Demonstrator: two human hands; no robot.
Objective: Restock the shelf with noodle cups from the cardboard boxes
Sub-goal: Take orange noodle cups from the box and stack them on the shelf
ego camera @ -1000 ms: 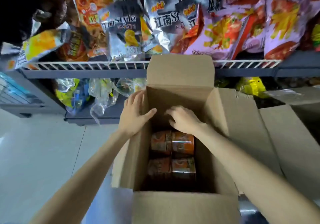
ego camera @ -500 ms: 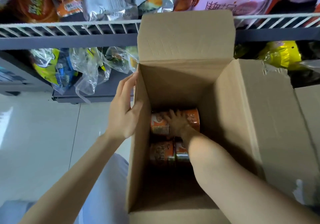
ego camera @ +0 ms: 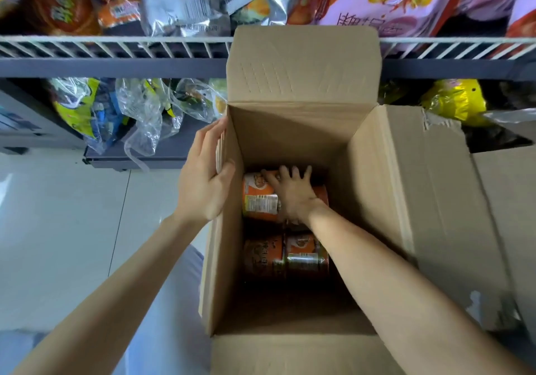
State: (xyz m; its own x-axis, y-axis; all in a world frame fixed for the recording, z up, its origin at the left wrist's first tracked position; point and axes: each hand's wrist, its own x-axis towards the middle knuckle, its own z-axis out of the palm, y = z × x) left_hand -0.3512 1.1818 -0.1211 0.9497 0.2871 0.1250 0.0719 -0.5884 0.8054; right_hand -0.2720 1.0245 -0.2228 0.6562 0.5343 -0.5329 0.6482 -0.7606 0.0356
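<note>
An open cardboard box (ego camera: 293, 131) stands on the floor in front of the shelf (ego camera: 116, 64). Deep inside lie several orange noodle cups on their sides. My right hand (ego camera: 290, 192) reaches down into the box, its fingers spread over the far cups (ego camera: 258, 197) and curling at their far end. Two more cups (ego camera: 285, 254) lie nearer me, partly under my forearm. My left hand (ego camera: 203, 177) grips the box's left wall at its top edge, thumb inside, fingers outside.
Snack bags (ego camera: 185, 0) fill the upper wire shelf, and clear-wrapped packs (ego camera: 136, 110) sit on the lower one. The box's right flap (ego camera: 429, 200) is folded out, with more cardboard (ego camera: 510, 200) at the right. Pale floor tiles (ego camera: 58, 229) lie to the left.
My right hand has gone from the box's rim down inside onto the far cups. My head has leaned closer over the box. My left hand stays on the left wall.
</note>
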